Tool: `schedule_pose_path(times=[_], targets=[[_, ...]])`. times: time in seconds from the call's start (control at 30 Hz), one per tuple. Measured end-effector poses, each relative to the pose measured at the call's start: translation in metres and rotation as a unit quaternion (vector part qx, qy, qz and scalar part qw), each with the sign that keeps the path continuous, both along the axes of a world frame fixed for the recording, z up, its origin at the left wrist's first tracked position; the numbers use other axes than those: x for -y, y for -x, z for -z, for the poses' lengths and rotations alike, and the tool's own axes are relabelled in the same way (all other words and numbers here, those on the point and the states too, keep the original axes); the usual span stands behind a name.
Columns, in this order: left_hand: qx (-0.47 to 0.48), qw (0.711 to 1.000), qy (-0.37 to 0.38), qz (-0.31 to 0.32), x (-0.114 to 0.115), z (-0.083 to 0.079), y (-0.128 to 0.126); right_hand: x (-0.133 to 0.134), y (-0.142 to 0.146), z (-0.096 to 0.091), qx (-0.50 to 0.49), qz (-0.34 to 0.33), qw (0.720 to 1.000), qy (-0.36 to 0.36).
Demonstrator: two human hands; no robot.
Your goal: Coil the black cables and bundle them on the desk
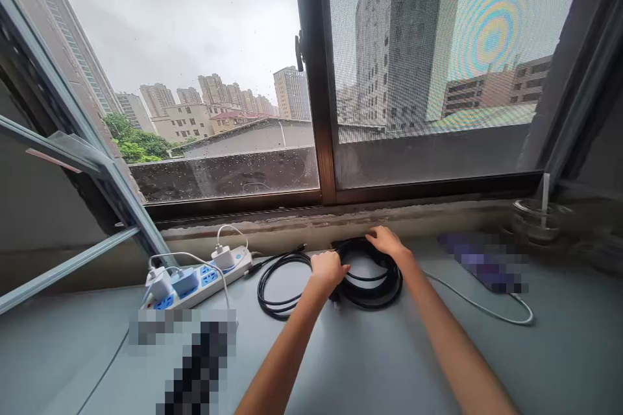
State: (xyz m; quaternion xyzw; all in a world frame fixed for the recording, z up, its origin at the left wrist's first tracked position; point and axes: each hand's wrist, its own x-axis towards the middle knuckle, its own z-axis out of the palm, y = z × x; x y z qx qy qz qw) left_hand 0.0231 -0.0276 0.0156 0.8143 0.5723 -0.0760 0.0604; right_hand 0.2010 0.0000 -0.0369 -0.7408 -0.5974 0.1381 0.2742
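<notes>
A black cable point(374, 285) lies coiled on the grey sill surface point(370, 363) below the window. My left hand point(327, 270) is closed on the near left side of the coil. My right hand point(387, 241) rests on the coil's far edge, fingers curled over it. A looser loop of the same black cable point(272, 285) trails to the left, with its plug end point(299, 249) near the wall.
A white power strip point(204, 279) with several white and blue chargers lies at the left. A white cable point(487, 311) runs to a blurred device point(487, 266) at the right. A glass jar point(535, 217) stands far right. Window frame behind.
</notes>
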Motion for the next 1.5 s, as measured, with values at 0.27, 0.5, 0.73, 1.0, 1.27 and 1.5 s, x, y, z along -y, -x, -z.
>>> schedule_pose_path(times=[0.27,0.5,0.73,1.0,1.27,1.5], targets=[[-0.035,0.999,-0.004,0.011,0.012,0.012,-0.011,-0.014,-0.002,0.023,-0.034,-0.018,0.999,0.013],[-0.051,0.998,-0.001,0.022,0.013,0.001,-0.008,-0.014,-0.008,0.016,-0.069,-0.118,0.990,-0.033],[-0.047,0.999,-0.017,0.020,0.014,-0.015,-0.003,-0.009,-0.003,0.008,-0.049,-0.133,0.990,-0.019],[-0.002,0.995,-0.060,0.081,0.014,-0.005,-0.011,-0.007,0.009,0.000,-0.042,-0.160,0.986,-0.023],[0.023,0.995,-0.014,0.100,0.007,0.036,-0.014,-0.003,0.007,-0.012,-0.080,-0.161,0.981,-0.070],[0.034,0.993,-0.054,0.097,-0.002,0.037,-0.010,0.015,-0.003,-0.051,-0.095,-0.135,0.968,-0.190]])
